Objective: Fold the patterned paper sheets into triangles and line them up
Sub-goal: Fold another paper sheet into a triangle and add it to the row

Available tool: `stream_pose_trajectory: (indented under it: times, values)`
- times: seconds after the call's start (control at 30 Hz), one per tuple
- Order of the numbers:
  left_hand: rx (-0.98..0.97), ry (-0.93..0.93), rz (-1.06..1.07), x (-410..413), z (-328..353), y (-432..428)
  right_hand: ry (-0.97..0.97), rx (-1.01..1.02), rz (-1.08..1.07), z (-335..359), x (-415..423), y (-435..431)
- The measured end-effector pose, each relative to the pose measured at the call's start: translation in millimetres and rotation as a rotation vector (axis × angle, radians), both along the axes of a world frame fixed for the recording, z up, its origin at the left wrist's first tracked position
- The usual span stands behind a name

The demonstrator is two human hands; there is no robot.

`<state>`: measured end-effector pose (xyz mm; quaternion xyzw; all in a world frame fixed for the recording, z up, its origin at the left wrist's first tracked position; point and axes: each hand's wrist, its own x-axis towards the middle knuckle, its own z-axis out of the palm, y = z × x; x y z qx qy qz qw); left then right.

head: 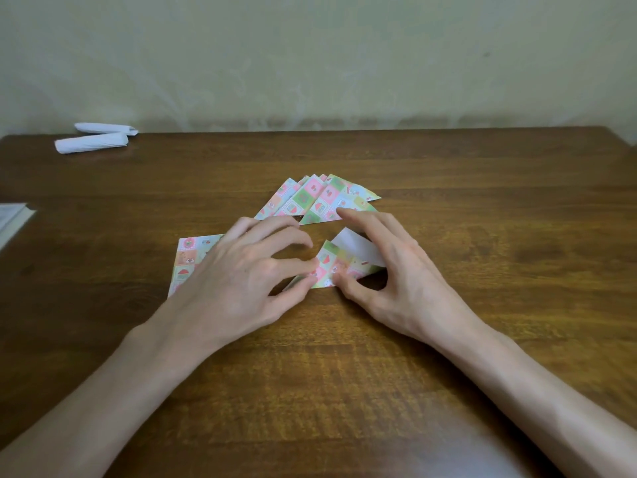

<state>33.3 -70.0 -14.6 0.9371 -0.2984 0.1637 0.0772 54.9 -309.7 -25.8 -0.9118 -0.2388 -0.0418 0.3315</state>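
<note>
- We see the half-folded sheet (336, 267) at the middle of the desk (344, 374), between both hands; its long axis runs left to right, its white underside flap lifts at the far right, and one patterned corner points away towards the wall
- The left hand (238, 270) has a curled grip; thumb and forefinger pinch the sheet's left end
- The right hand (389, 270) presses its thumb on the sheet's near edge with fingers behind the white flap, so its grip pinches the sheet too; the forefinger reaches out to the folded triangles (320, 200)
- Those triangles lie just beyond, overlapping in a fan, tips pointing away
- Flat patterned sheets (188, 257) lie partly under the left hand
- Two white paper rolls (91, 143) lie at the far left
</note>
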Motion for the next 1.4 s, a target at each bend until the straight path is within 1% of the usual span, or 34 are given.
stream_pose_trajectory:
  times: [0.1,0.23,0.33,0.47,0.57,0.63,0.7,0.8,0.87,1.07,1.27,1.4]
  values:
    - [-0.043,-0.008,0.004,2,-3,-4,-0.027,-0.018,-0.047,0,-2,-4]
    - [-0.068,0.020,-0.009,4,-5,-5,0.025,-0.024,-0.098,-3,0,-10]
    - [-0.104,0.032,-0.010,3,-5,-5,0.040,-0.065,-0.086,-5,1,-11]
    - [-0.085,0.037,-0.147,6,-9,-9,0.033,-0.064,-0.069,-6,1,-11]
    - [-0.070,0.091,-0.211,8,-13,-9,0.038,-0.070,-0.065,-5,1,-11]
    - [-0.029,0.118,-0.222,8,-10,-8,0.082,-0.039,-0.065,-3,3,-14]
    - [0.026,0.119,-0.232,7,-6,-8,0.115,0.046,-0.057,-1,5,-19]
    - [0.079,0.116,-0.226,5,-3,-12,0.080,0.169,-0.101,0,9,-28]
    - [0.115,0.117,-0.213,4,-4,-16,0.094,0.217,-0.137,2,10,-30]
    - [0.246,0.114,-0.156,0,0,-23,0.104,0.203,-0.125,2,9,-28]
    - [0.338,0.088,-0.079,-4,2,-30,0.111,0.200,-0.123,1,9,-29]
    - [0.362,0.124,-0.075,-5,3,-34,0.111,0.194,-0.106,1,9,-29]
